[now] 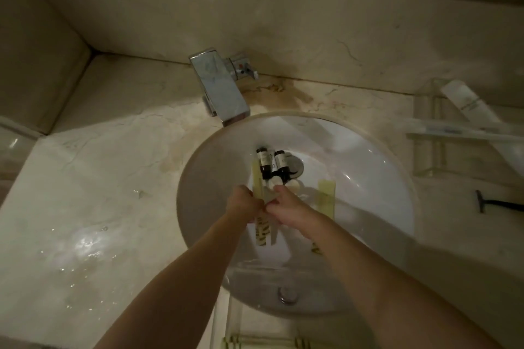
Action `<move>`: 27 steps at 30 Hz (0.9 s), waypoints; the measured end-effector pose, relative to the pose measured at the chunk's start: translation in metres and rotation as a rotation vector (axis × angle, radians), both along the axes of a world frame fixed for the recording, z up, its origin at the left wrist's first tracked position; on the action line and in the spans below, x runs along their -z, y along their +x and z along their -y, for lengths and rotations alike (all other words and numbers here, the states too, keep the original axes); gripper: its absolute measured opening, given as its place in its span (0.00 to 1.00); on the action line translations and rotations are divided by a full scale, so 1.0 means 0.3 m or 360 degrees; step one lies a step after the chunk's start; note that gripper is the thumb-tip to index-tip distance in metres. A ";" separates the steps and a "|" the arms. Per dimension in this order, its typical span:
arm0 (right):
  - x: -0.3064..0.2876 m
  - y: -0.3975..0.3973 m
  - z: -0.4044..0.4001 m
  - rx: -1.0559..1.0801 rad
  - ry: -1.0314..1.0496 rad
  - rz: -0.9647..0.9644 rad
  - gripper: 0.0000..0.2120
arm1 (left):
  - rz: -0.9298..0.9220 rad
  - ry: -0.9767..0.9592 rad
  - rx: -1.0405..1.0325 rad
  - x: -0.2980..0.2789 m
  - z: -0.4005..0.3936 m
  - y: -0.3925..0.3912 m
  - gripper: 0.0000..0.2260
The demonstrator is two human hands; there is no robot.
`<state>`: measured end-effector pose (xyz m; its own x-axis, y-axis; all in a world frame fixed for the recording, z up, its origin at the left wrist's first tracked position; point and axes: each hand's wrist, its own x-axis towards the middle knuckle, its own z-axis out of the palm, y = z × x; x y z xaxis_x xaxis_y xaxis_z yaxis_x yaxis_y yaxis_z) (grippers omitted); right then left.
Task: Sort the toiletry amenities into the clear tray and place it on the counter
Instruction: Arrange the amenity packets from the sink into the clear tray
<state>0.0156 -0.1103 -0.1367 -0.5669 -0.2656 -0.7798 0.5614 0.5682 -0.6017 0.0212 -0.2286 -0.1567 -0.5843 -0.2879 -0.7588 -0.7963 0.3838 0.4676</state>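
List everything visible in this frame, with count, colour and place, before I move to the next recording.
Sink basin: one, white, centre.
Faucet: one, chrome, behind the basin.
Small bottles: two, dark with pale labels, in the basin by the drain.
Flat packets: a few, pale yellow-green, held over the basin.
Packet: one, pale yellow-green, in the basin, right.
Clear tray: one, transparent, on the counter, right.
Long box: one, white, lying in the tray.
Razor: one, black, on the counter, right.
Counter: one, beige marble, wet at left.
Left hand: gripping the packets.
Right hand: pinching the packets.
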 end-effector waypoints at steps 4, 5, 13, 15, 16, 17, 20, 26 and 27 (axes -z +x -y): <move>-0.038 -0.010 -0.005 0.0406 -0.0170 0.0199 0.25 | -0.0338 -0.0174 0.0504 -0.044 -0.027 0.050 0.07; -0.055 -0.007 -0.006 0.0423 -0.0135 0.0166 0.23 | -0.0416 -0.0194 0.0610 -0.059 -0.034 0.064 0.07; -0.147 0.023 -0.057 0.0787 -0.0058 -0.0070 0.08 | -0.0684 -0.0087 0.1011 -0.160 -0.024 0.086 0.11; -0.170 0.034 -0.072 0.0919 -0.0115 -0.0118 0.09 | -0.0711 0.0015 0.0975 -0.188 -0.028 0.090 0.14; -0.185 0.040 -0.083 0.0978 -0.0159 -0.0149 0.12 | -0.0715 0.0135 0.0893 -0.212 -0.031 0.092 0.14; -0.203 0.047 -0.096 0.1021 -0.0210 -0.0174 0.13 | -0.0712 0.0301 0.0775 -0.232 -0.031 0.092 0.14; -0.262 0.077 -0.146 0.1092 -0.0405 -0.0205 0.15 | -0.0615 0.0701 0.0492 -0.310 -0.015 0.091 0.15; -0.378 0.142 -0.230 0.1354 -0.0748 -0.0179 0.12 | -0.0425 0.0915 0.0665 -0.462 0.010 0.088 0.10; -0.395 0.151 -0.239 0.1381 -0.0786 -0.0190 0.12 | -0.0441 0.0942 0.0697 -0.485 0.007 0.088 0.09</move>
